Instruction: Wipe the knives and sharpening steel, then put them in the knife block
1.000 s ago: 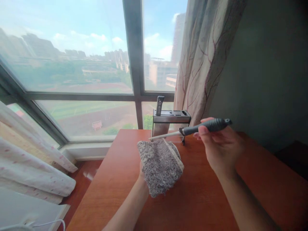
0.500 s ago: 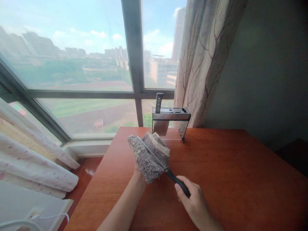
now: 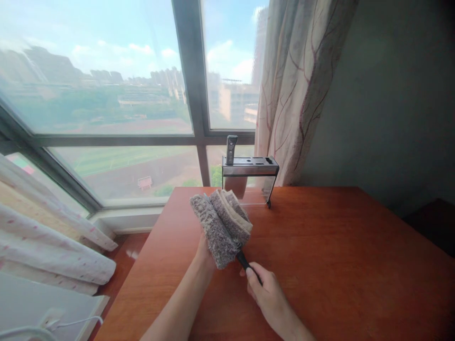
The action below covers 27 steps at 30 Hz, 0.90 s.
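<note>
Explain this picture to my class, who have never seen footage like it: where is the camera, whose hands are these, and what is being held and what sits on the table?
The camera is worn on a person's head, looking down at their own bare hands. The left hand holds a folded grey cloth wrapped around a thin tool. The right hand grips that tool's black handle; the rest is hidden inside the cloth. Both are above a reddish wooden table. At its far edge, by the window, stands a metal knife holder with one dark-handled knife in it. A curtain hangs at right.
</note>
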Motion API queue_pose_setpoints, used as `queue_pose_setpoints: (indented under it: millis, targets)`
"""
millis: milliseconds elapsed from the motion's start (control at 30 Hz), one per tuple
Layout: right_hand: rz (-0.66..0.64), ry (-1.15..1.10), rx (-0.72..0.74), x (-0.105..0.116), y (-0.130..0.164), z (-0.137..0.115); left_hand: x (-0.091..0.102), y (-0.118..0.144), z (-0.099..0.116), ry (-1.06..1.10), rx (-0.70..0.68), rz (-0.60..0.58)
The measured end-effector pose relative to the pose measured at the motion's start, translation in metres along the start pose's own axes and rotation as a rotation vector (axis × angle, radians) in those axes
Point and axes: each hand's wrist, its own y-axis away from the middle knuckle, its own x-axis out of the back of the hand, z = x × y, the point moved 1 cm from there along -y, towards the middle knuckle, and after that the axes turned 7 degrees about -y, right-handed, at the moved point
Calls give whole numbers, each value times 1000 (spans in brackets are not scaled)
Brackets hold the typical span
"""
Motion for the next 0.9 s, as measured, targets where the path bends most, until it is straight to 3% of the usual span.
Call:
queue_pose_setpoints:
  millis: [200,333,433,600,733,833,900]
  targets:
    - [-88,-180,-79,3,-5,-13,-11,2,-3,29,34,38]
    - [-102,-189,-83,3,-5,-19,-11,-2,-4,3,-25,95]
    - [-71,-23,14,-2,-2,-16,-12,-5,-5,-27,-70,64]
    - [38,471,342,-8,8,-8,-14,-8,-4,-28,-80,-15]
    - [83,667,426,-4,15,-2,-11,-9,3,-6,-106,-22]
    - [19,532,350,1,20,-2,-8,-10,10,23,-118,-8]
    - [-88,284,173,4,22,-1,-7,-10,14,48,-98,30]
